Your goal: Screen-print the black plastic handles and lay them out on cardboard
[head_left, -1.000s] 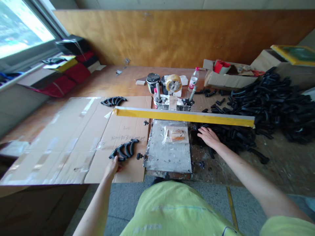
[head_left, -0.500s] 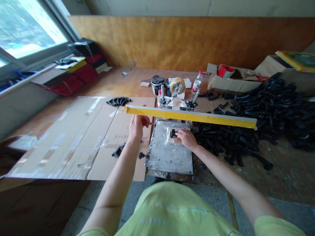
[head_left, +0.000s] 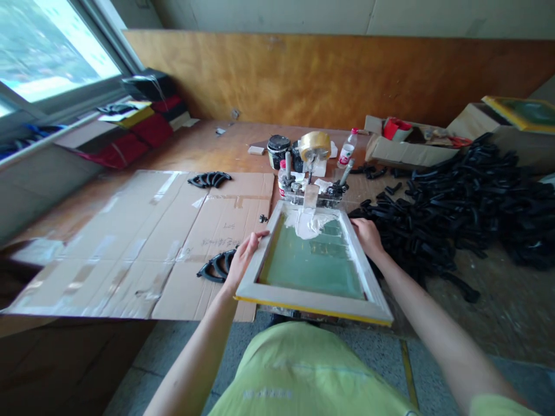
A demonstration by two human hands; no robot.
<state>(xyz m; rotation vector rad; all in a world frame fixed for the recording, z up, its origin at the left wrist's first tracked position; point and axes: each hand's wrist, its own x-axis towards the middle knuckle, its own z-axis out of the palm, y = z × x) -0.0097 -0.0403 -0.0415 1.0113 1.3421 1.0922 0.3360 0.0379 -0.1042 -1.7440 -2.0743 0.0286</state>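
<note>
A screen printing frame point(head_left: 251, 287) with a green mesh point(head_left: 310, 268) lies lowered in front of me, hiding the metal plate. My left hand point(head_left: 245, 257) grips its left side, fingertips on the rim. On the opposite side, my right hand point(head_left: 368, 238) holds the right rim, with its fingers partly hidden. White ink point(head_left: 307, 224) is smeared over the far end of the mesh. A flat tan blade point(head_left: 311, 196) stands in that ink. Behind the frame is a clamp hinge point(head_left: 318, 199) with upright metal rods.
Curved black plastic parts point(head_left: 212, 179) lie on flattened cardboard point(head_left: 125, 242) at left, with more beside my left hand. A big heap of black parts point(head_left: 468, 202) covers the right. Ink tubs point(head_left: 278, 151), a bottle point(head_left: 347, 149) and an open carton point(head_left: 414, 151) stand behind.
The frame has swung down from its raised position over the plate. My right hand has left the black part on the plate and moved to the frame's right rim; my left hand has come lower.
</note>
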